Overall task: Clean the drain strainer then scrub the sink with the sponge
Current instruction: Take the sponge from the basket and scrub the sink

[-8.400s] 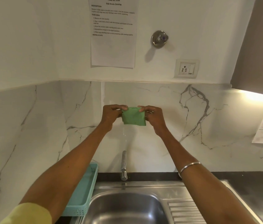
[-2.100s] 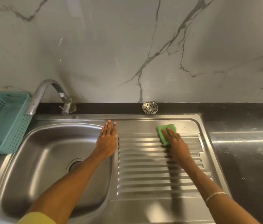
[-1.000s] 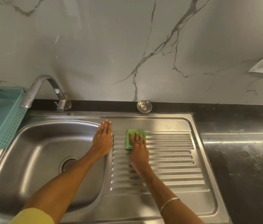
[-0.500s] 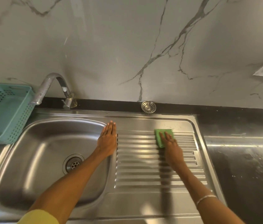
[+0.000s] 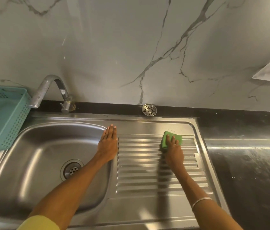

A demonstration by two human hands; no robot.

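The right hand point(image 5: 174, 151) lay palm-down on the green sponge point(image 5: 172, 139), fingers extended and slightly spread over its top, pressing it flat against the ridged drainboard point(image 5: 139, 163) near the far right corner. It was a press from above rather than a pinch; the sponge's far edge and left side showed beyond the fingertips. A thin ring sat on one finger, and a metal bangle point(image 5: 201, 201) circled the right forearm.

The left hand point(image 5: 108, 143) rested flat and open on the steel strip between the basin point(image 5: 31, 163) and the drainboard, fingers straight and held close together, pointing toward the wall. It held nothing. A yellow sleeve point(image 5: 39, 223) showed at the bottom edge.

The drain strainer point(image 5: 149, 110) lay apart from both hands, on the dark ledge behind the drainboard, against the marble wall point(image 5: 131, 47). The basin's drain opening point(image 5: 72, 169) was uncovered. The tap point(image 5: 51, 90) curved over the basin's far left corner, and a teal basket point(image 5: 1, 117) stood just beside the sink on the left.
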